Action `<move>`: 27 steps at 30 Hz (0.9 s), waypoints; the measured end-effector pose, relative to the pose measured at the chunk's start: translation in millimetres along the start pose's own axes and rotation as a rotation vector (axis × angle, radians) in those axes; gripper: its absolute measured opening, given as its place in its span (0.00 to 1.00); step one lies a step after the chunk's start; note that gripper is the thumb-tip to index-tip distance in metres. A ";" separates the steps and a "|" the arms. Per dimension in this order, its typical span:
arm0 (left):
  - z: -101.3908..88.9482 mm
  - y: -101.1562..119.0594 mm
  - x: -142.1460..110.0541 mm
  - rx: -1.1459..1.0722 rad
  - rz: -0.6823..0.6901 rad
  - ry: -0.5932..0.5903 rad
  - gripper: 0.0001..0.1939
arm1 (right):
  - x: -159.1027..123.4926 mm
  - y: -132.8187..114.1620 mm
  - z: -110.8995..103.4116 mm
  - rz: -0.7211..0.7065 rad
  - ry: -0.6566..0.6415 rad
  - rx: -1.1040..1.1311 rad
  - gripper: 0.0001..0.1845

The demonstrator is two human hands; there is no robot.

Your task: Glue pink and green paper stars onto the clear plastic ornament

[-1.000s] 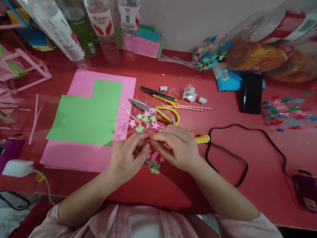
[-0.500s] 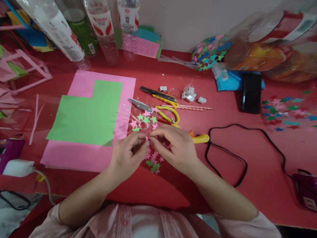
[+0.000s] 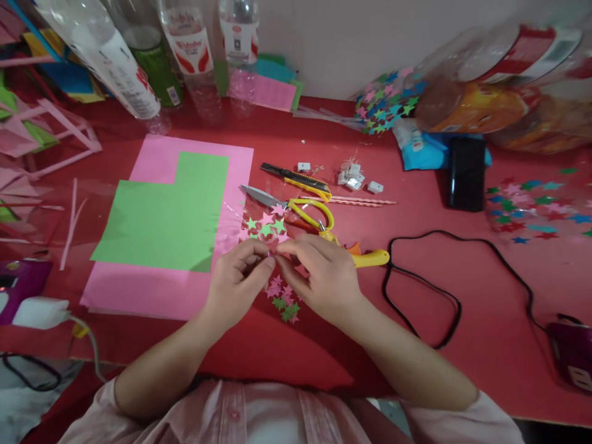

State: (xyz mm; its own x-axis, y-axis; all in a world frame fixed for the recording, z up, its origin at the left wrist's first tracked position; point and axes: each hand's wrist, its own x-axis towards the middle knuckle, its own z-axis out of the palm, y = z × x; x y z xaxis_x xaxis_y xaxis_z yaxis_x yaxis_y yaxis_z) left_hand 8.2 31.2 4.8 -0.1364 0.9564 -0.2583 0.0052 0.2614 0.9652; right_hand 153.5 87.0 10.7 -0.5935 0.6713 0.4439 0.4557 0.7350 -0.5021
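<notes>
My left hand [image 3: 237,280] and my right hand [image 3: 327,271] meet fingertip to fingertip over the red table. Both are closed in a pinch; a tiny pinkish bit shows between the tips, too small to name. Just beyond my fingers lie pink and green paper stars [image 3: 266,230] on what looks like clear plastic. Below the hands is a second cluster of stars [image 3: 285,302], pink and darker green. Yellow-handled scissors [image 3: 311,213] rest past my right hand, beside a box cutter [image 3: 296,177]. A yellow-handled tool [image 3: 372,258] is partly hidden behind that hand.
Green paper [image 3: 161,222] lies over pink sheets [image 3: 143,293] at left. Plastic bottles [image 3: 189,55] line the back. White tags [image 3: 354,179], a black phone-like object [image 3: 466,174], a black cord [image 3: 425,236] and loose stars [image 3: 546,200] occupy the right side.
My pinched hands have shifted slightly left and remain together. The stars beyond my fingers have moved a little left too. The view has tilted slightly.
</notes>
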 end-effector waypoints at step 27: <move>5.0 -6.7 4.3 0.141 0.127 0.134 0.07 | 2.6 0.6 -4.4 -0.033 -0.001 -0.031 0.06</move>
State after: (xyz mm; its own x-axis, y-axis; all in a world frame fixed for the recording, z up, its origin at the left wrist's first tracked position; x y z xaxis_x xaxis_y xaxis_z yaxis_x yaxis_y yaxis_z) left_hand 12.5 34.3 -3.0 -0.2559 0.9595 -0.1182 0.1683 0.1646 0.9719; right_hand 155.2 89.5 14.9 -0.6093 0.6463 0.4595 0.4558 0.7596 -0.4639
